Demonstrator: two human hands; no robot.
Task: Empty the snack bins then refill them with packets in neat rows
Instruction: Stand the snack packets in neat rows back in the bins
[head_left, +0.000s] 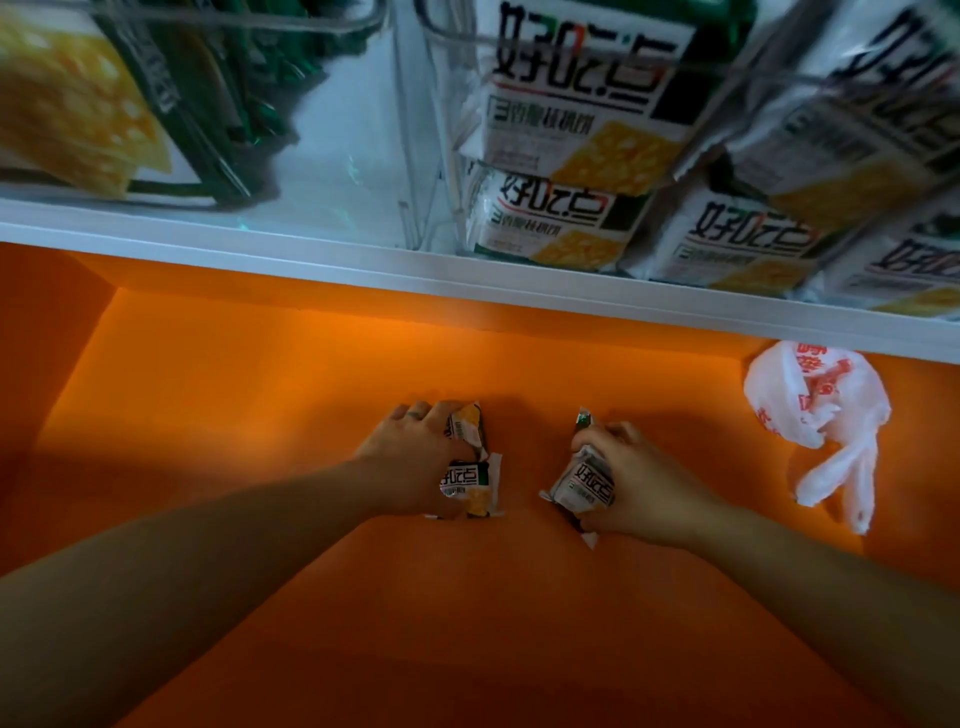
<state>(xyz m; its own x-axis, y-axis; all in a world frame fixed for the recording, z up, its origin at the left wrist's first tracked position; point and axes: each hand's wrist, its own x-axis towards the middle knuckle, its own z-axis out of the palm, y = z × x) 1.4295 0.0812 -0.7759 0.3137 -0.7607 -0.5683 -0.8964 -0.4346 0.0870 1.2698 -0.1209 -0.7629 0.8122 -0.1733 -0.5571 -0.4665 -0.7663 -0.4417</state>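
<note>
Left packets (470, 483): two, gripped under the curled fingers of the left hand (415, 457), low on the orange desk (234, 415). Right packets (584, 486): a bunch clamped in the right hand (639, 483), count unclear, also at desk level. The bundles are near each other, not touching. A crumpled white plastic bag (815, 410) with red print lies on the desk, well to the right. A white shelf (363, 270) runs across above. On it, the left clear bin (337, 156) has packets leaning at its left side. The right clear bin (441, 197) is packed with packets at mixed angles. The light is dim.
</note>
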